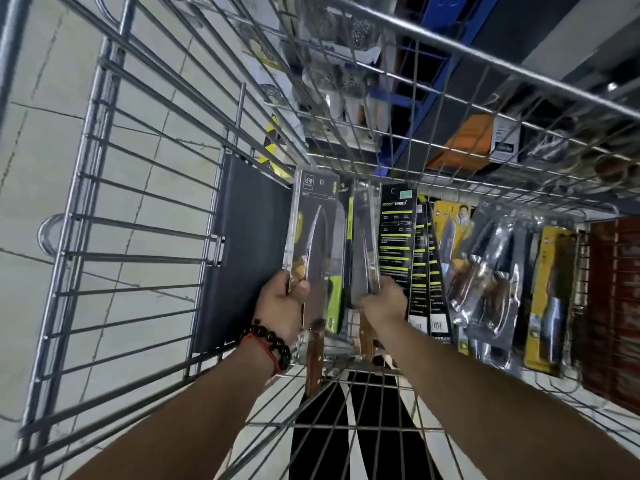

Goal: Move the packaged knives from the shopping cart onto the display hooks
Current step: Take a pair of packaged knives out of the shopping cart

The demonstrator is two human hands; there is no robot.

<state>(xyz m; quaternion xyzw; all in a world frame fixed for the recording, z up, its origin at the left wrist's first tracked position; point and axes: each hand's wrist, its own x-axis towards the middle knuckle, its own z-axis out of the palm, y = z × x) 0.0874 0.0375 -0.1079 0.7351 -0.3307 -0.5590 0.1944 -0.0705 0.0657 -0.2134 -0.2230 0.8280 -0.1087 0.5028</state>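
Note:
Both my hands reach down into a wire shopping cart. My left hand, with a bead bracelet on its wrist, grips the lower edge of a clear-fronted packaged knife with a wooden handle. My right hand grips a second clear-packaged knife standing beside it. A green-handled packaged knife sits between the two. To the right stand several black-and-green knife cards, then yellow packs and clear blister packs leaning in a row.
A dark flat panel lines the cart's left inner side. Beyond the cart's far wall are store shelves with packaged goods and a blue upright. A red-brown box stands at the cart's right end. Tiled floor lies to the left.

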